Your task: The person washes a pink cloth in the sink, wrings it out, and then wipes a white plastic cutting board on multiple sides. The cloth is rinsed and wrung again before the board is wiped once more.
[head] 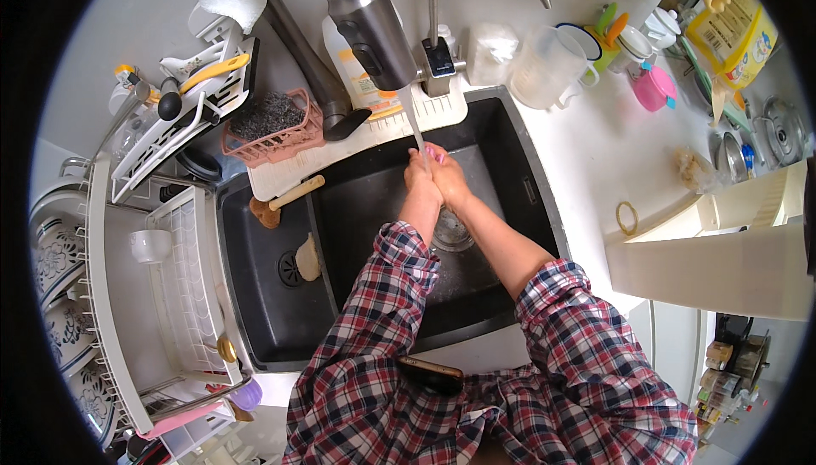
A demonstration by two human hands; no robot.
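My left hand (418, 178) and my right hand (449, 179) are pressed against each other over the large basin of a black double sink (376, 210). A stream of water (413, 117) runs onto them from a grey pull-out faucet head (376, 31). Small pink patches show at the fingertips; whether these are nails or a held thing I cannot tell. The palms are hidden. Below my wrists lies the round metal drain (451, 235).
A wooden-handled brush (296, 193) and a pale scrubber (308, 260) lie in the small left basin. Behind stand a pink basket (280, 136) with a steel-wool scourer and a large bottle (363, 66). A dish rack (185, 286) stands left; a translucent measuring jug (542, 70) stands right.
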